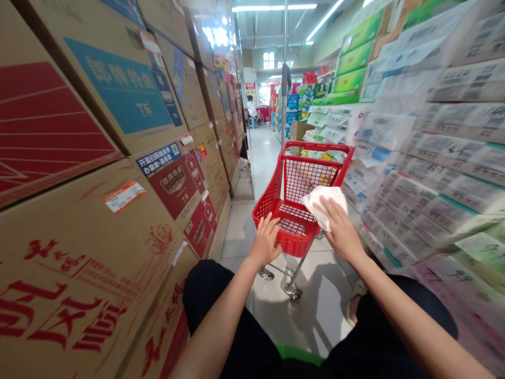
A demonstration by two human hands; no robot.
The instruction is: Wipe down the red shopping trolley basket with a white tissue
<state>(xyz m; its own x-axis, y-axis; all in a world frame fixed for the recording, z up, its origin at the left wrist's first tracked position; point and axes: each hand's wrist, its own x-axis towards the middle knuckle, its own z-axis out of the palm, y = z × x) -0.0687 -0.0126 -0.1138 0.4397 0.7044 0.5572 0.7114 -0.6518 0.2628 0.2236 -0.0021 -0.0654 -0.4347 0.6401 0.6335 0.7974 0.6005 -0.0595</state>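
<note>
A small red plastic shopping cart on metal legs with casters stands in front of me, its basket bare inside. My left hand lies at the near left rim of the basket, fingers stretched out and holding nothing. In my right hand is a white cloth, pressed under the fingers at the right side of the basket. The cloth partly covers that side's rim. My palm hides whether the cloth touches the mesh all along.
Stacked cardboard cartons wall the left side. Plastic-wrapped tissue packs are piled on the right. A metal pole rises behind the cart. The tiled floor runs down the aisle to a seated person.
</note>
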